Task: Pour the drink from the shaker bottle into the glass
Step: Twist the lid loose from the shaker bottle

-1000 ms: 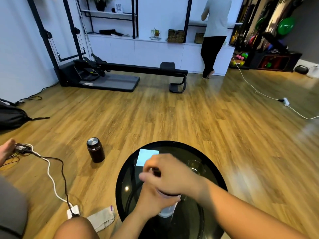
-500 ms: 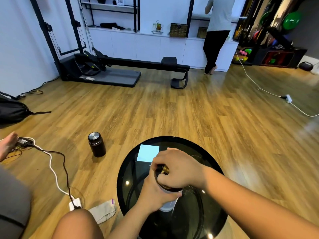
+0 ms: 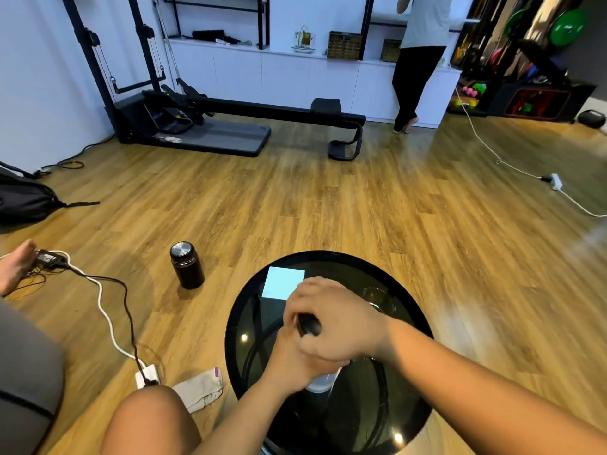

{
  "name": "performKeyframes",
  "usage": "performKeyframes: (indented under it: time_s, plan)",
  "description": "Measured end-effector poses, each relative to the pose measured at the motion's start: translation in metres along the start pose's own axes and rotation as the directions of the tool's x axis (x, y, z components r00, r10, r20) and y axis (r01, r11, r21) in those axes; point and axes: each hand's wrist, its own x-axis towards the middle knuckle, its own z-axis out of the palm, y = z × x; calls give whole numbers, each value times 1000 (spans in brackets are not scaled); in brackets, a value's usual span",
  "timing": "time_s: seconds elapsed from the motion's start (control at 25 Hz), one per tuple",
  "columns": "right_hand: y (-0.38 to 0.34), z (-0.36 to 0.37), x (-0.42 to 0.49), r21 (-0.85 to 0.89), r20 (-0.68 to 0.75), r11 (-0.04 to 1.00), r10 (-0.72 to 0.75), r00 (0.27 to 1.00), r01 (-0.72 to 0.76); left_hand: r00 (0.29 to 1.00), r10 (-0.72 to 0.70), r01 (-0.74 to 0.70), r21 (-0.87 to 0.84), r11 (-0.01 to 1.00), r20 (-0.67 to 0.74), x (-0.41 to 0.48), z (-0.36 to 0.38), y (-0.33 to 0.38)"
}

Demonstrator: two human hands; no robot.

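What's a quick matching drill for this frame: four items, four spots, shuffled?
Items:
1. shaker bottle
2. glass
3. dark flask
4. blue note

Places:
A. standing on the wooden floor, left of the table
B. flat on the table's far left part
C. gripped by the left hand, the right hand on its cap
D. on the table, beyond the right hand

Pairs: 1-C, 2-D, 3-A, 4-B
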Motion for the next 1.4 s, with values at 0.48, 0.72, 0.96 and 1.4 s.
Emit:
performKeyframes:
  time_s: [0.48, 0.72, 0.96, 1.4]
  plan:
    - [-4, 4, 7, 102, -36, 992, 75, 997, -71, 999, 32, -31, -22, 999, 38, -2, -1, 3]
    - [9, -1, 11, -279, -59, 862, 424, 904, -423, 1000, -20, 19, -38, 999, -16, 0, -3, -3]
    - [-21, 4, 8, 55, 15, 998, -17, 1000, 16, 995, -15, 2, 128, 992, 96, -3, 2, -4]
    - [-9, 0, 15, -90, 68, 992, 96, 993, -90, 998, -18, 24, -123, 992, 56, -4, -2, 1]
